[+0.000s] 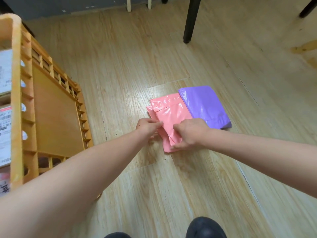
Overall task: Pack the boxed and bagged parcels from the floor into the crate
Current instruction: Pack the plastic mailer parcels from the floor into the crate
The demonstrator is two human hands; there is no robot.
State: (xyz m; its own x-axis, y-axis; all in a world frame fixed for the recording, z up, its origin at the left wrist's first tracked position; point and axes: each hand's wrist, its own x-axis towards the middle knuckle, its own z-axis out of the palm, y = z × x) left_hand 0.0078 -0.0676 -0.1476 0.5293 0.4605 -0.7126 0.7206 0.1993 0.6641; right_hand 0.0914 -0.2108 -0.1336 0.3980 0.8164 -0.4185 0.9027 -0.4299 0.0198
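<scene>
A pink bag (171,115) is seen flat on the wooden floor (137,57), to the right of the crate (16,83) and well apart from it. Its left edge is pinched by the left hand (148,127), with thumb and fingers closed on the plastic. The right hand (188,133) is curled over the bag's near right part, with the thumb tucked at the near edge, so the bag is held by both hands. A further pink edge is shown under its left side; whether this is a second bag cannot be told. A purple bag (204,103) lies on the right, touching the pink one, and is held by neither hand. Labelled parcels (5,69) are seen inside the orange crate. A black leg (190,19) stands farther back, and a dark shoe (205,227) is seen at the bottom.
</scene>
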